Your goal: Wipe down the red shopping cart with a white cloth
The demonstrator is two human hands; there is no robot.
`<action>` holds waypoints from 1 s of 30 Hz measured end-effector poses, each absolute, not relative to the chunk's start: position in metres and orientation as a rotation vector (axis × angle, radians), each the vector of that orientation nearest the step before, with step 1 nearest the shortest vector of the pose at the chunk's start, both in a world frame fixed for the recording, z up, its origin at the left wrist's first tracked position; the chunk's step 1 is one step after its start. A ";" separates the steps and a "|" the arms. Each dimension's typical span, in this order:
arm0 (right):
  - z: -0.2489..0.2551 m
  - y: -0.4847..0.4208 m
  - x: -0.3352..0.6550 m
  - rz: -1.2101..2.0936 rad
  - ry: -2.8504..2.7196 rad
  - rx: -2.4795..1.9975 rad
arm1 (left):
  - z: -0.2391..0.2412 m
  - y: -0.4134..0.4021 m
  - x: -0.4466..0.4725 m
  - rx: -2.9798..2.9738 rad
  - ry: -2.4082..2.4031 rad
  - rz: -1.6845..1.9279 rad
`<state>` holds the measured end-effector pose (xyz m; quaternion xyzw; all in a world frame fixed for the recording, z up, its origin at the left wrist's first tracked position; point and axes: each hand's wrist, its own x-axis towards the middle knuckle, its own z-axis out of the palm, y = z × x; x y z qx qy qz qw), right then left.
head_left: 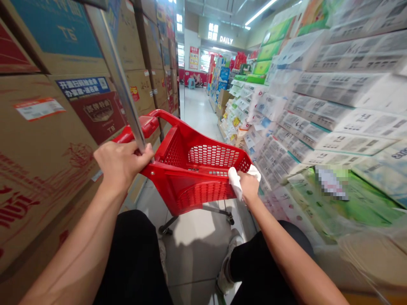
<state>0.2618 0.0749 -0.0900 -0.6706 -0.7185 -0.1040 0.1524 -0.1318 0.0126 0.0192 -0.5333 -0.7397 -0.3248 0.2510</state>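
A small red plastic shopping cart (203, 169) stands tilted in front of me on the aisle floor, its basket showing a perforated wall and nothing inside that I can see. My left hand (122, 163) is closed around the lower end of a metal pole (122, 80) that rises from the cart beside its red handle (148, 126). At the cart's right end, my right hand (249, 186) grips a white cloth (234, 180) and presses it against the rim. The fingers of that hand are partly hidden by the cloth.
Stacked cardboard boxes (28, 161) wall the left side. Packs of tissue paper (318, 106) are piled high on the right, with a green pack (343, 195) low down. The tiled aisle (197, 103) runs ahead toward a blue stool (191, 82). My legs and shoes flank the cart.
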 end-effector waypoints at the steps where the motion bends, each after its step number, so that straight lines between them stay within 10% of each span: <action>1: -0.088 0.073 0.243 -0.278 -2.074 -1.836 | 0.019 0.013 -0.128 -1.442 -2.015 -0.889; 10: -0.041 0.041 0.064 -0.128 -2.103 -1.253 | 0.022 0.014 -0.095 -1.478 -1.962 -0.860; 23: -0.091 0.093 0.258 -0.316 -2.016 -1.857 | 0.022 0.010 -0.140 -1.444 -1.988 -0.800; 30: -0.071 0.063 0.147 -0.186 -2.074 -1.573 | 0.021 0.005 -0.116 -1.444 -1.953 -0.838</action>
